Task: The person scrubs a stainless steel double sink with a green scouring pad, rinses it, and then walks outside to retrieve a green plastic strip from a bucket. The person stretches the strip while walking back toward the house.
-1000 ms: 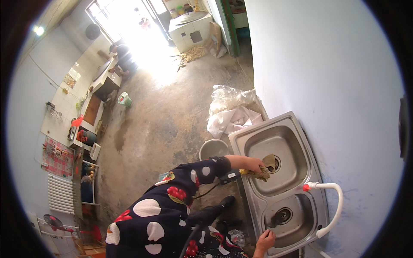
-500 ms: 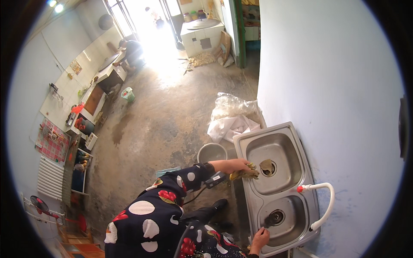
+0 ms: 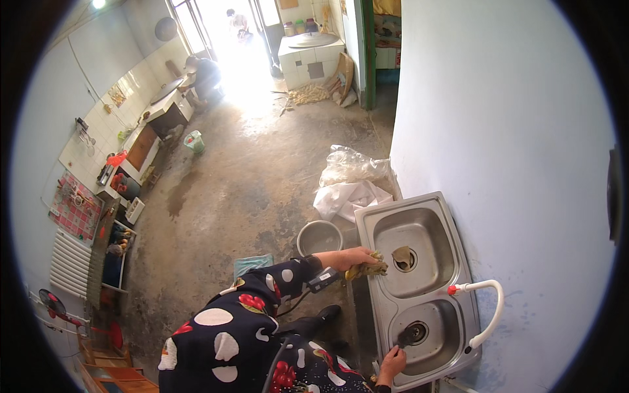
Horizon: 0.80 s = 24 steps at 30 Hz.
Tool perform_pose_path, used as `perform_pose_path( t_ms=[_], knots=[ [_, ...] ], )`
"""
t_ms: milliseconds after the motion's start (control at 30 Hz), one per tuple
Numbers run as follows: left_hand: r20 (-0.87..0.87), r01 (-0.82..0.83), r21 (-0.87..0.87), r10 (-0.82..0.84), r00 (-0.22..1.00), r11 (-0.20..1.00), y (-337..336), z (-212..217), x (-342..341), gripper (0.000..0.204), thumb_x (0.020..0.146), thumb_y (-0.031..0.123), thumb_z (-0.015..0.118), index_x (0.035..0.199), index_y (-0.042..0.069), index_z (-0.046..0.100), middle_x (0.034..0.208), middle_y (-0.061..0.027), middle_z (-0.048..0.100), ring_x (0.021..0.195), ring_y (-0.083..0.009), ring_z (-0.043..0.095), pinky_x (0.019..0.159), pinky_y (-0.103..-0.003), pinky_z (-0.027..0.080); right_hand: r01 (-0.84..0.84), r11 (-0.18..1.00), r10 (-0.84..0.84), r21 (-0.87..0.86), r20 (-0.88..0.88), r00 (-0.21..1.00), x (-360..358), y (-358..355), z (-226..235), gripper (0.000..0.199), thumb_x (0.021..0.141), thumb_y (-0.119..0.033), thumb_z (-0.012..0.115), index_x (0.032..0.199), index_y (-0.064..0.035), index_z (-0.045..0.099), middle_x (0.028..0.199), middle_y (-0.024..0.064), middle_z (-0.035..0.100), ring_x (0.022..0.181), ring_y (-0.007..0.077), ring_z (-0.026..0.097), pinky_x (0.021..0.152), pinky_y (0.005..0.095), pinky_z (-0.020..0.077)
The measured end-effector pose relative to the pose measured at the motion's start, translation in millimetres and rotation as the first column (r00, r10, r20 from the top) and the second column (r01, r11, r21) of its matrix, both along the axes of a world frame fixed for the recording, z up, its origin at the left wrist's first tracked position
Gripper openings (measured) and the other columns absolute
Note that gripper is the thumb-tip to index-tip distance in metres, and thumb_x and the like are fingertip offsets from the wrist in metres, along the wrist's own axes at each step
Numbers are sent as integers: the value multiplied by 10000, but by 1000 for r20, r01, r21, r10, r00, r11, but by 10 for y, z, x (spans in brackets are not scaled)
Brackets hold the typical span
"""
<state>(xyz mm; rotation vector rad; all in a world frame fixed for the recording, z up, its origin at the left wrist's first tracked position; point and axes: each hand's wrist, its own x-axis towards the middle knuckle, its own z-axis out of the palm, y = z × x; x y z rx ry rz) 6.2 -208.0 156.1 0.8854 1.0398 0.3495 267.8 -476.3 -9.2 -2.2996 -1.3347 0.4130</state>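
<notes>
My left hand [image 3: 354, 258] is closed around a crumpled yellow-brown cloth [image 3: 368, 268] at the left rim of the upper basin of a steel double sink [image 3: 388, 288]. In that basin, a brownish flat piece [image 3: 400, 258] lies by the drain. My right hand [image 3: 392, 361] sits at the left rim of the lower basin, its fingers closed together. Just beyond these fingertips, a dark object [image 3: 407, 336] lies by the lower drain; whether the fingers grip it, I cannot tell. A white curved faucet [image 3: 499, 308] with a red part rises on the right.
A grey basin [image 3: 320, 237] and a white plastic bag [image 3: 347, 200] stand on the floor left of the sink. Nearby lies a light blue cloth [image 3: 252, 264]. Another person [image 3: 205, 73] crouches by the far-left counter; a further person [image 3: 238, 25] is in the bright doorway.
The left hand, with the cloth, has drawn slightly left from over the upper basin toward its rim. The right hand stays nearly in place. The whole view has shifted a little.
</notes>
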Motion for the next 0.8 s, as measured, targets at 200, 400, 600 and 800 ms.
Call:
perform_pose_path(
  t_ms=[200,400,600,800],
  knots=[
    [20,42,128,-45,999,991,-67,1,-75,288,852,207,559,1061,10,558,981,-66,601,843,-138,580,687,-276,487,-7,1000,7,28,0,1000,-2,-2,7,284,851,-205,493,717,25,590,718,170,569,686,355,536,615,447,419],
    [56,17,31,-19,998,999,2,-446,-109,328,840,232,582,1075,5,561,1009,-60,592,862,-135,569,711,-268,465,-10,1000,10,9,-16,1000,-1,-5,17,282,851,-201,492,721,30,589,722,179,568,690,362,537,619,447,419],
    [62,67,204,-82,995,977,20,-594,-140,313,846,245,575,1046,4,584,976,-52,598,843,-127,564,714,-272,457,2,1000,-2,-1,-16,1000,-17,2,82,318,860,-237,487,737,28,612,747,188,580,710,374,552,625,452,427],
    [78,26,90,-33,996,996,59,-595,-56,318,851,266,567,1031,6,590,931,-50,600,819,-131,563,706,-272,455,-7,1000,7,7,-9,1000,-26,0,76,278,848,-206,497,727,23,597,722,177,576,685,364,540,614,446,419]
  ],
)
